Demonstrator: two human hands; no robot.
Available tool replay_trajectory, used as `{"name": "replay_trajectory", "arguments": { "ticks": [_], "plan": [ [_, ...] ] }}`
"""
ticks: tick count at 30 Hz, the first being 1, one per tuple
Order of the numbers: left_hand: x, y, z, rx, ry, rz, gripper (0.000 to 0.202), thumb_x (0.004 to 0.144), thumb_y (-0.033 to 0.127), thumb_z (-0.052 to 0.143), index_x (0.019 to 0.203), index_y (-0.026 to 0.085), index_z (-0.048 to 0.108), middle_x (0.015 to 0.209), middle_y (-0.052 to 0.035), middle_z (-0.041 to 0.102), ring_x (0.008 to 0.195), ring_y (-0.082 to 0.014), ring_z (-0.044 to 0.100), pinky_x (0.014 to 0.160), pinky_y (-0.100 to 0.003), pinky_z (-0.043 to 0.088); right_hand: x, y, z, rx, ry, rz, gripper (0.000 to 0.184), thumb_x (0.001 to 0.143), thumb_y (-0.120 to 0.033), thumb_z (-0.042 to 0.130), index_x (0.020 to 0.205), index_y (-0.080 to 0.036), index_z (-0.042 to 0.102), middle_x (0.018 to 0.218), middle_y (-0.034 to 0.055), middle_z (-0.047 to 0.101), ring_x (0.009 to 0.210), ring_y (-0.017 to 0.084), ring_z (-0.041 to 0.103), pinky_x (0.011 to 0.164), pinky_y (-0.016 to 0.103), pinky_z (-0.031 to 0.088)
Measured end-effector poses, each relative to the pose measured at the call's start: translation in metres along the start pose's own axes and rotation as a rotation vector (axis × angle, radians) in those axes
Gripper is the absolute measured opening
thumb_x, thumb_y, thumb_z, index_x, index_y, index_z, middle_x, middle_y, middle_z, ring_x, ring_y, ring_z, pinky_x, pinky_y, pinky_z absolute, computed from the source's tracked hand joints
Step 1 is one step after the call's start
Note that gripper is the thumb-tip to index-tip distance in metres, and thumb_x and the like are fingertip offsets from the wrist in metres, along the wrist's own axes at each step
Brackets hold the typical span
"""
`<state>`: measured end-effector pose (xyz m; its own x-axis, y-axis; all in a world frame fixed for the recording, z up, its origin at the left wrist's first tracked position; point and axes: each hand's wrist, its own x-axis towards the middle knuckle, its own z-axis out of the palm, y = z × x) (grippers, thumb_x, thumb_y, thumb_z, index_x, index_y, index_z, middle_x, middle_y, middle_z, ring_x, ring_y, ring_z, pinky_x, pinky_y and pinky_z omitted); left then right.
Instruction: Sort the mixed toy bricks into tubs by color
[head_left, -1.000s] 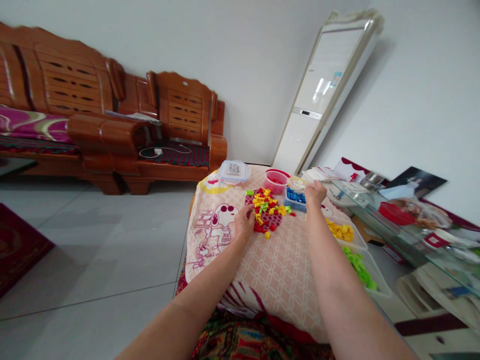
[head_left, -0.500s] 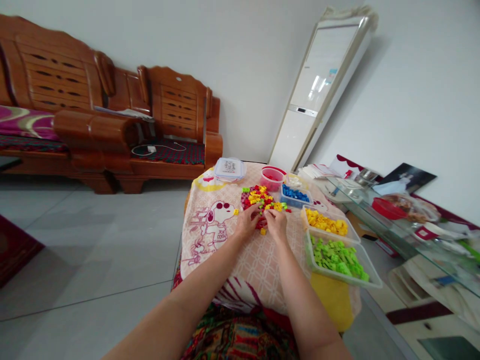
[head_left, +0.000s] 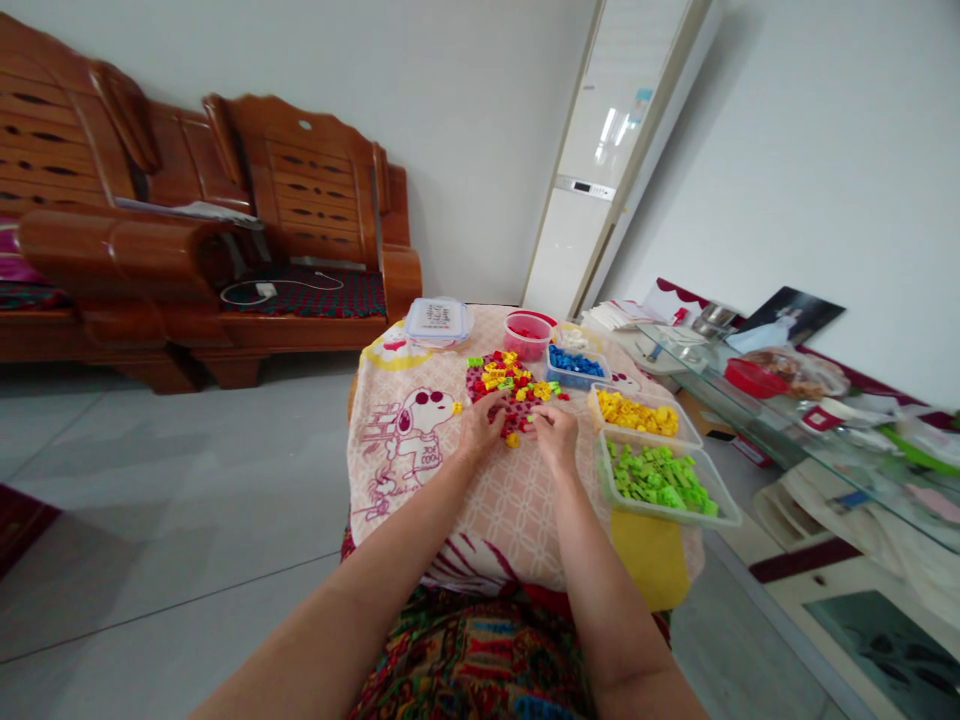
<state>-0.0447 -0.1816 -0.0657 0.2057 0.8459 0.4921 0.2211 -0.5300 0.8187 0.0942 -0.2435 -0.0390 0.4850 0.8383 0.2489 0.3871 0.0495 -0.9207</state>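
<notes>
A loose heap of small red, yellow and green toy building blocks [head_left: 501, 374] lies on the cloth-covered table [head_left: 495, 510]. My left hand [head_left: 482, 424] is at the near left side of the heap, fingers curled in; what they hold, if anything, is hidden. Just to its right, my right hand [head_left: 555, 434] has thumb and fingertips pinched on a small light green block [head_left: 530, 418]. A single yellow block [head_left: 512, 440] rests on the cloth between the hands, and another yellow block [head_left: 457, 408] lies left of the heap.
Right of my hands stand tubs of green blocks [head_left: 660, 480], yellow blocks [head_left: 637, 413] and blue blocks [head_left: 576, 360]. Behind the heap are a pink round tub [head_left: 527, 335] and a lidded box [head_left: 439, 320]. A cluttered glass shelf [head_left: 787, 430] runs along the right.
My hands have drawn apart a little, the right one moving away from the left with the light green block. The whole view has shifted, so the table appears higher and further left.
</notes>
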Motion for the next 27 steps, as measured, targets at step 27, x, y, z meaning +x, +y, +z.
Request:
{"name": "replay_trajectory", "arguments": {
  "ticks": [27],
  "plan": [
    [0.007,-0.007,-0.009,0.321,0.066,-0.263,0.037,0.08,0.005,0.049,0.102,0.018,0.076,0.107,-0.0072,0.075,0.103,-0.0212,0.067,0.1,-0.035,0.052,0.01,0.011,-0.082,-0.572,0.322,-0.266,0.038,0.081,-0.026,0.044,0.097,-0.015,0.077,0.095,0.0134,0.076,0.088,0.025,0.068,0.085,0.033,0.05]
  ]
}}
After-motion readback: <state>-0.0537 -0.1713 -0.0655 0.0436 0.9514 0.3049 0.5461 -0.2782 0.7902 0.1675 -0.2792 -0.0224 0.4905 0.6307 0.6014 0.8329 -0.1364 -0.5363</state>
